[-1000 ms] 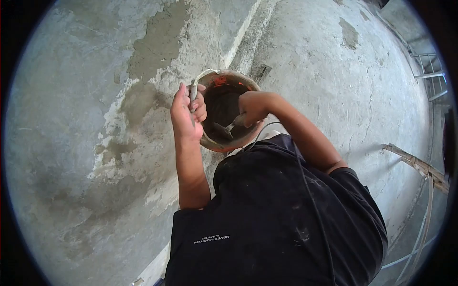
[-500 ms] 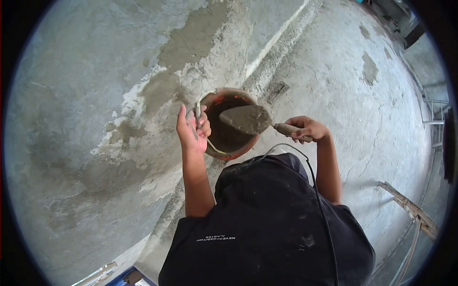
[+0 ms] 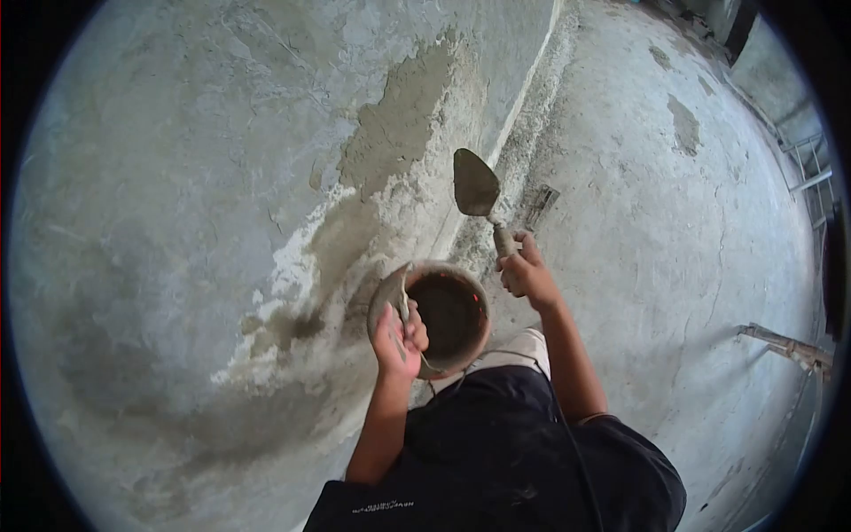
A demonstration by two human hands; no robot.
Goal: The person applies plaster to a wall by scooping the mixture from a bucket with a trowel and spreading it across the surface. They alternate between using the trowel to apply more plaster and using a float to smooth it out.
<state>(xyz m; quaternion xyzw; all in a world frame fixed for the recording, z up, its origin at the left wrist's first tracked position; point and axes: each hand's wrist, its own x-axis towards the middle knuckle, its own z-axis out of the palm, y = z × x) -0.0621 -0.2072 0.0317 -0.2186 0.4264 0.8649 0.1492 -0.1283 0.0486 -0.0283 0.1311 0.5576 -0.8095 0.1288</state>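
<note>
My left hand (image 3: 402,340) is closed on the wire handle of a round bucket (image 3: 383,301), beside its left rim. The bucket's inside looks dark, with orange spots on its wall. My right hand (image 3: 529,273) grips the handle of a trowel (image 3: 477,184) above and to the right of the bucket. The trowel's blade points up and slightly left, its visible face grey-brown, with a light crust near the neck. Patches of darker, damp-looking plaster (image 3: 390,120) mark the wall beyond the bucket.
A rough groove runs along the foot of the wall (image 3: 177,177). On the grey floor (image 3: 638,239) lies a small flat piece (image 3: 542,207), right of the trowel. A wooden piece (image 3: 784,348) is at the right, and a metal frame (image 3: 809,173) stands farther up.
The trowel has swung from lying over the bucket to pointing up beyond it, and its visible face carries less mortar. My left hand and the bucket appear lower in view.
</note>
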